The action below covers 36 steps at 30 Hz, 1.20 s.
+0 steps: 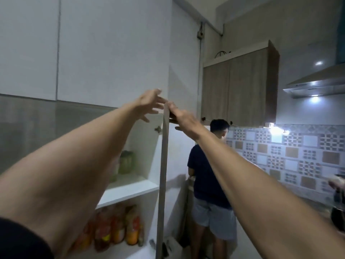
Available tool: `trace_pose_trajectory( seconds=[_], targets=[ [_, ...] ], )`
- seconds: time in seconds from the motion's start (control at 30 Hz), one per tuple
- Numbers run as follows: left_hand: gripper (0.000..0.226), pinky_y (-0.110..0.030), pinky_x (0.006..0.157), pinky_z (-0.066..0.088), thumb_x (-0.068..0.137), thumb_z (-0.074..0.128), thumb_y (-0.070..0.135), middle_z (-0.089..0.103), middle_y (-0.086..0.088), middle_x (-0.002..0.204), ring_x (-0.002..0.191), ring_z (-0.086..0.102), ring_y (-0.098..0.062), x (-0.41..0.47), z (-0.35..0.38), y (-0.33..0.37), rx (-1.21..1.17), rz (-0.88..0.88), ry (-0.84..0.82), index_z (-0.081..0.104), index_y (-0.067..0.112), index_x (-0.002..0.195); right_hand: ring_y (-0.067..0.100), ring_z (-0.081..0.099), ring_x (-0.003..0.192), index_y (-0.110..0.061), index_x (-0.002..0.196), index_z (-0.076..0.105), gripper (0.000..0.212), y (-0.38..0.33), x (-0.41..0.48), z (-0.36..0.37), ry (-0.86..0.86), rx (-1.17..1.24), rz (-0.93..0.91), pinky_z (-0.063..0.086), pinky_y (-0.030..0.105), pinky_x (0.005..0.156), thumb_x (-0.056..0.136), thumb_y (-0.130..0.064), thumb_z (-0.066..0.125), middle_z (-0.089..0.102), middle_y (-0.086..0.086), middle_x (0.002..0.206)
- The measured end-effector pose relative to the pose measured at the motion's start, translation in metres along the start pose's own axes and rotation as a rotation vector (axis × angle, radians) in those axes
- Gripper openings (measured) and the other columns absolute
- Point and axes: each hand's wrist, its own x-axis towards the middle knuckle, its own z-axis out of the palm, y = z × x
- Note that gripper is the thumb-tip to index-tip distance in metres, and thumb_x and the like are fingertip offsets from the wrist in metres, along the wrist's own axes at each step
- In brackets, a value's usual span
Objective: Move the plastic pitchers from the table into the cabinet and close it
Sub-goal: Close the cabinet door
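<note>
Right hand grips the open cabinet door at its top edge; left hand, fingers spread and empty, hovers just beside it.

A dark sleeve covers the left upper arm; both forearms and hands are bare, without rings or watches.

One green pitcher on the upper shelf (blurred), two hands, one open cabinet door.
</note>
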Motion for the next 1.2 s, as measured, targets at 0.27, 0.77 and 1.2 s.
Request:
trace_pose_trajectory(
  seconds=[0.27, 0.77, 1.2],
  targets=[
    [0.035, -0.043, 0.091, 0.049, 0.091, 0.055, 0.037, 0.061, -0.013, 0.132, 0.115, 0.058, -0.031, -0.025, -0.079, -0.045, 0.295, -0.015, 0.369, 0.069, 0.023, 0.12, 0.032, 0.047, 0.135, -0.015, 0.14, 0.055, 0.044, -0.007, 0.053, 0.102, -0.135, -0.101, -0.092, 0.036, 0.039, 0.106, 0.105, -0.034, 0.037, 0.054, 0.01, 0.145],
    [0.049, -0.06, 0.113, 0.011, 0.092, 0.049, 0.021, 0.033, -0.003, 0.159, 0.149, 0.021, -0.033, 0.035, -0.131, -0.185, 1.574, 0.038, 0.78, 0.052, 0.037, 0.138, 0.031, 0.002, 0.155, -0.024, 0.161, 0.005, 0.079, 0.053, 0.176, 0.203, -0.272, -0.282, -0.186, 0.013, 0.05, 0.124, 0.099, -0.037, 0.052, -0.004, 0.014, 0.168],
    [0.066, -0.053, 0.121, 0.01, 0.1, 0.035, 0.033, -0.006, -0.01, 0.165, 0.152, -0.006, -0.03, 0.096, -0.143, -0.265, 1.369, -0.29, 0.684, 0.008, 0.015, 0.157, 0.034, -0.007, 0.154, -0.022, 0.161, 0.001, 0.084, 0.109, 0.246, 0.245, -0.328, -0.4, -0.24, 0.004, 0.058, 0.123, 0.096, -0.019, 0.053, -0.016, 0.012, 0.167]
  ],
)
